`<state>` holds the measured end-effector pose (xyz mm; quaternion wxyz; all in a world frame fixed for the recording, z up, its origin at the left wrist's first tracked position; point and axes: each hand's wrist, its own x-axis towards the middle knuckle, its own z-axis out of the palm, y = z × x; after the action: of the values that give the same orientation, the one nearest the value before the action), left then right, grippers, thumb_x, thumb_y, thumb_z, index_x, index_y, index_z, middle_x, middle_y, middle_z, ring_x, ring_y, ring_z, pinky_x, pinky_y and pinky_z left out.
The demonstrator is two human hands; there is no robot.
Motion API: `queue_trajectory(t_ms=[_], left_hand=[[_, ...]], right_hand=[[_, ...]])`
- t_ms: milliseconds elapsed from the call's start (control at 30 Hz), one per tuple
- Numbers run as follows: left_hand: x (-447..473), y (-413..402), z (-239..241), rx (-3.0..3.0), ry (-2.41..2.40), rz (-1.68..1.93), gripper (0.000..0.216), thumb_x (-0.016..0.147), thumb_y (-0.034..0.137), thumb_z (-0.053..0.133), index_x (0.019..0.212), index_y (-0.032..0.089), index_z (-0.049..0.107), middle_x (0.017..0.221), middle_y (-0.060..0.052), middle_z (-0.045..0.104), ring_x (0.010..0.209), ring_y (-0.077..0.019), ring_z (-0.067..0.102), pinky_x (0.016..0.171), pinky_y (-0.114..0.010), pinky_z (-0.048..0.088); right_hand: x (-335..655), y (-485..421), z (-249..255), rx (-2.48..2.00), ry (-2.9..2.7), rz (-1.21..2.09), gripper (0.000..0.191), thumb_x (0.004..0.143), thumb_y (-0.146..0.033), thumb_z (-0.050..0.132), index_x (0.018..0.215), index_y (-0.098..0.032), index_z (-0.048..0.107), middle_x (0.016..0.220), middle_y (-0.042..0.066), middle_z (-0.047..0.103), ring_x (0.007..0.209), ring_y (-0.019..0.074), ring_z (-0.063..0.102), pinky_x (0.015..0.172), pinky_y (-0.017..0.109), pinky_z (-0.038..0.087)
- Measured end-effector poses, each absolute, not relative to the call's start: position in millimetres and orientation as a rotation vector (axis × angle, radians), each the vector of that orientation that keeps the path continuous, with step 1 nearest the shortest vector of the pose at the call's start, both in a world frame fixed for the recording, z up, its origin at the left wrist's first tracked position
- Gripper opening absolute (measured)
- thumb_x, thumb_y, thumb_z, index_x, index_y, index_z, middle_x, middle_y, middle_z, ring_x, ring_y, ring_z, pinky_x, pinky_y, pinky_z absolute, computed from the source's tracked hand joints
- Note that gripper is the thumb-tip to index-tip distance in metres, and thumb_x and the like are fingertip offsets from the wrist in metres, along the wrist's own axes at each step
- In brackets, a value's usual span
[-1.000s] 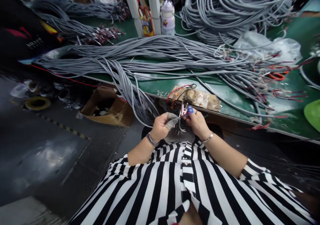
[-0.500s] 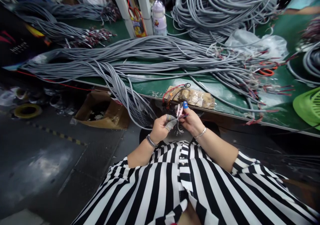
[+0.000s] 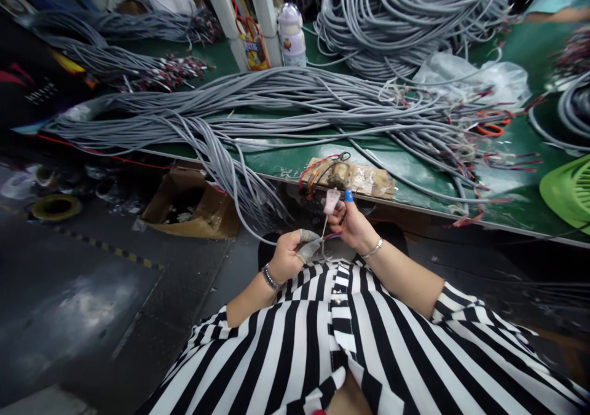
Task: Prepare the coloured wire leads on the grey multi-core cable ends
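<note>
My left hand [image 3: 291,254], with grey covers on its fingertips, is closed on the end of a grey cable [image 3: 258,237]. Red and purple wires [image 3: 332,235] fan out from that end toward my right hand [image 3: 354,225], along with pale loose strands. My right hand has a blue cover on the thumb and curls around a small pale pink tool [image 3: 332,201]. A thin whitish line runs from the tool down to the cable end; whether it is a blade or a wire I cannot tell. Both hands are just off the table's front edge.
A taped cardboard piece [image 3: 364,178] with wires lies at the table edge. Long grey cable bundles [image 3: 276,86] cover the green table [image 3: 286,163]. Also there are a bottle [image 3: 292,37], orange-handled scissors [image 3: 491,125], a green basket [image 3: 566,193] and a cardboard box [image 3: 207,215] below left.
The pink tool has tipped more upright above the wires. My left hand has moved slightly down and left with the cable end, and the gap between my hands has widened.
</note>
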<state>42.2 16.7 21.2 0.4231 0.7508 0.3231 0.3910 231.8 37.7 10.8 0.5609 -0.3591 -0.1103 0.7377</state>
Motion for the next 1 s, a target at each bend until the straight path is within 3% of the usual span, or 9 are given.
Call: queue_trajectory(t_ms=[133,433,600,733,900,1000], left_hand=[[29,4,19,2.109,0.754,1.058,0.012,0.082,0.024,0.066,0.09,0.016,0.07,0.075,-0.005,0.071,0.067,-0.0141,0.065,0.064,-0.025,0.052],[27,3,30,2.145,0.791,1.261,0.014,0.081,0.024,0.066,0.092,0.016,0.07,0.07,-0.003,0.066,0.062,-0.0123,0.06,0.058,-0.024,0.049],[33,7,48,2.24,0.658,1.382,0.019,0.078,0.023,0.07,0.097,0.018,0.071,0.067,-0.003,0.066,0.063,-0.0128,0.061,0.062,-0.025,0.05],[43,14,44,2.075,0.758,1.266,0.017,0.077,0.029,0.072,0.091,0.018,0.072,0.073,-0.005,0.069,0.067,-0.0142,0.064,0.066,-0.026,0.052],[50,20,25,1.59,0.896,1.092,0.026,0.083,0.034,0.066,0.101,0.015,0.065,0.081,-0.006,0.07,0.069,-0.0127,0.066,0.068,-0.025,0.055],[45,19,15,1.523,0.892,1.051,0.026,0.083,0.032,0.066,0.102,0.014,0.062,0.085,-0.007,0.069,0.074,-0.0131,0.066,0.071,-0.025,0.055]], right_hand=[[236,34,7,-0.878,-0.249,1.778,0.052,0.072,-0.069,0.062,0.072,-0.019,0.049,0.062,-0.003,0.054,0.041,0.0034,0.031,0.033,0.014,0.013],[240,34,27,-0.853,-0.39,1.904,0.053,0.076,-0.07,0.056,0.081,-0.018,0.056,0.074,0.003,0.063,0.043,0.0044,0.034,0.034,0.016,0.015],[241,38,32,-0.871,-0.469,1.884,0.048,0.075,-0.064,0.063,0.08,-0.017,0.058,0.074,0.002,0.065,0.043,0.0029,0.031,0.034,0.015,0.014],[241,36,25,-0.887,-0.551,1.82,0.047,0.074,-0.062,0.065,0.081,-0.016,0.062,0.071,0.002,0.063,0.042,0.0028,0.03,0.034,0.016,0.014],[241,19,16,-1.013,-0.744,1.751,0.052,0.074,-0.065,0.061,0.08,-0.014,0.064,0.065,0.002,0.06,0.043,0.0046,0.029,0.035,0.019,0.014],[245,4,14,-1.147,-0.937,1.546,0.044,0.075,-0.059,0.064,0.072,-0.015,0.064,0.057,0.0,0.055,0.044,0.0057,0.029,0.038,0.02,0.019]])
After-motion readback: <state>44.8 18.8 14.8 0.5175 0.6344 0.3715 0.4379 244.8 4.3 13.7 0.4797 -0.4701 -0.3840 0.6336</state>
